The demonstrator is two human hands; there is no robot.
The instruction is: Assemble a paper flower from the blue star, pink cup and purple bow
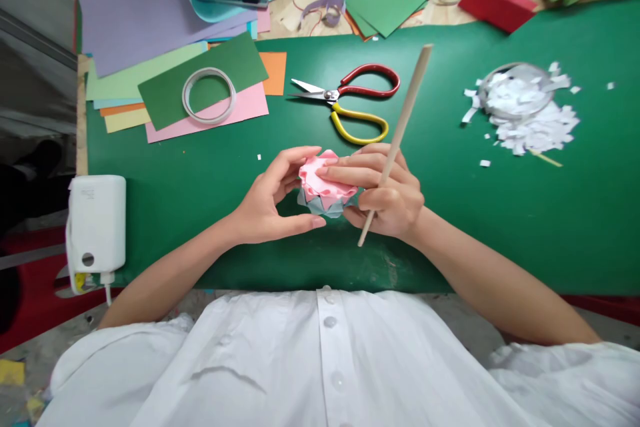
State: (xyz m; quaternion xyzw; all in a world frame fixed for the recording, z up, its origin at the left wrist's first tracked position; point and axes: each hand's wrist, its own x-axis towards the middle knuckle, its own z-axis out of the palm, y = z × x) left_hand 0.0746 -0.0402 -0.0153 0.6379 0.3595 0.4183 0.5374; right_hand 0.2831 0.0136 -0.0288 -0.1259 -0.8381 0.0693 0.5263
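- Your right hand point(400, 193) does double duty: its fingers press on the top of the pink-and-blue paper piece point(327, 193) while it also grasps the wooden stick point(399, 130), probably so the stick need not be put down.
- Your left hand point(267, 197) curves around the left side of the piece, thumb low and nearest you, fingers on the far side. It looks loosely cupped, perhaps to steady the edge; whether it grips or merely brushes the paper, you cannot tell from here.
- The paper piece sits between your two hands, over the near half of the green table surface point(435, 247); whether it rests there or is lifted is unclear.
- Its pink face points up towards you, with the blue layer below, its pointed edges showing on your side. The piece is roughly round, so no strong long axis stands out; it looks slightly wider from left to right.
- The stick's long axis slants: the upper end points away and to the right, the lower end towards you and to the left.
- Just beyond your hands, the scissors point(333, 95) lie with blades pointing left and parted, handles right, presumably parked within easy reach.
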